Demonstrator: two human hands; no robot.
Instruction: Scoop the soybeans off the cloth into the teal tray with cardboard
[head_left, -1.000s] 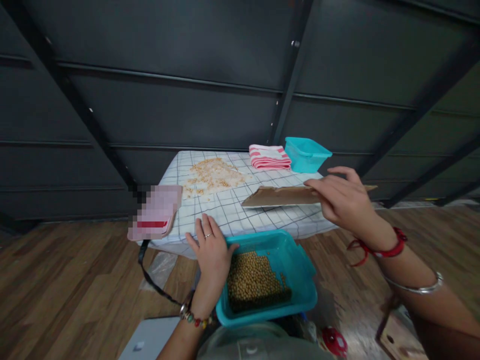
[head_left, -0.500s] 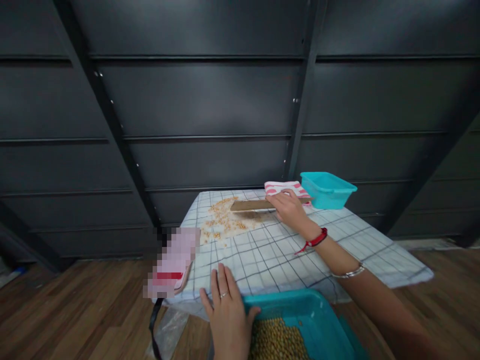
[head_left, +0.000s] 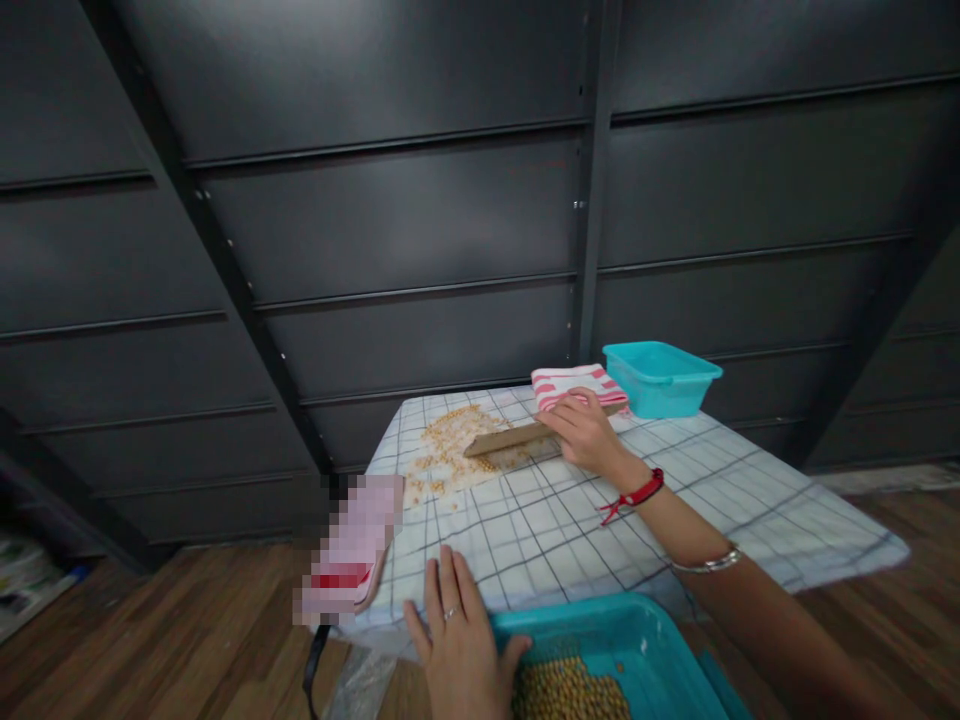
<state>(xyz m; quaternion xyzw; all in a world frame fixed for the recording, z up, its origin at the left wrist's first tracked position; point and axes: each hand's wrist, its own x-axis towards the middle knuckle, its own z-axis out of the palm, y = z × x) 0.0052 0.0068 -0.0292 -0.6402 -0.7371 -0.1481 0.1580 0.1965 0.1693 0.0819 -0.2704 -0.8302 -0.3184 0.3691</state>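
My right hand (head_left: 586, 432) grips a brown cardboard strip (head_left: 504, 439), its far end tilted down onto a scatter of yellow beans (head_left: 448, 456) on the checked tablecloth (head_left: 570, 520). My left hand (head_left: 461, 645) rests flat, fingers stretched out, on the table's near edge, its thumb against the rim of a teal tub (head_left: 645, 640) that holds many beans (head_left: 570, 690).
A folded pink-and-white striped cloth (head_left: 574, 382) and a second, smaller teal tub (head_left: 660, 377) sit at the table's far side. A blurred pink object (head_left: 346, 548) with a black strap hangs off the left corner. Dark metal wall panels stand behind; wooden floor surrounds.
My right hand carried the cardboard strip from above the near tub out to the bean scatter and tipped its end down onto it. The view has tilted upward. My left hand has stayed put.
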